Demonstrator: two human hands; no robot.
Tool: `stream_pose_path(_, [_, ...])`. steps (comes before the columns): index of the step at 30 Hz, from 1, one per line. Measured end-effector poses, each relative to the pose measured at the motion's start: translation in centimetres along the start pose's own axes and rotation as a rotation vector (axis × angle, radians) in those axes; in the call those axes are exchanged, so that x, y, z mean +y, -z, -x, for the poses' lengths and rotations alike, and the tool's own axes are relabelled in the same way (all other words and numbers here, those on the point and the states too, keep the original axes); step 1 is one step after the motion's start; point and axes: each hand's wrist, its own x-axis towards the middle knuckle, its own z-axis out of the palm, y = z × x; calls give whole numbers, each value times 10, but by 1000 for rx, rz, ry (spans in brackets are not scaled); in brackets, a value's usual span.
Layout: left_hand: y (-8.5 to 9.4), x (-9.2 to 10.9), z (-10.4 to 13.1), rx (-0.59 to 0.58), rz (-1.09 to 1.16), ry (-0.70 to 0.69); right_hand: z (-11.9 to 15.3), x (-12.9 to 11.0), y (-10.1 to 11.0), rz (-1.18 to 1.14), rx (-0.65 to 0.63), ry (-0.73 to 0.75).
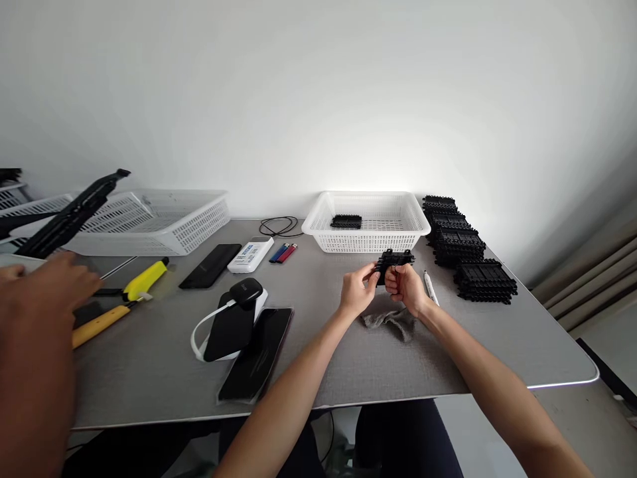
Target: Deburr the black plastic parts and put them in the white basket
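Note:
Between both hands I hold a black ridged plastic part above the table, in front of a white basket. My left hand pinches its left side. My right hand is closed with the fingers curled at its right side; whether a small tool sits in those fingers I cannot make out. Below the hands lies a crumpled grey cloth. A white pen rests just right of my right hand. One similar black part lies inside the white basket.
Stacks of black parts stand at the right. Left of my arms are phones, a power bank, lighters and a yellow-handled tool. At far left a co-worker's hand is near a long black part and another basket.

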Motion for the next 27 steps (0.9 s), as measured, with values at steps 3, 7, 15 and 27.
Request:
stream_pose_path(3, [0, -1, 0, -2, -21, -16, 0, -3, 0, -32, 10, -29])
stream_pose_path(7, [0, -3, 1, 20, -39, -23, 0, -6, 2, -81, 33, -38])
stream_pose_path(15, [1, -3, 1, 32, -45, -27, 0, -5, 3, -106, 60, -13])
stream_pose_path(27, [1, -2, -1, 86, 79, 73, 2, 2, -3, 77, -16, 86])
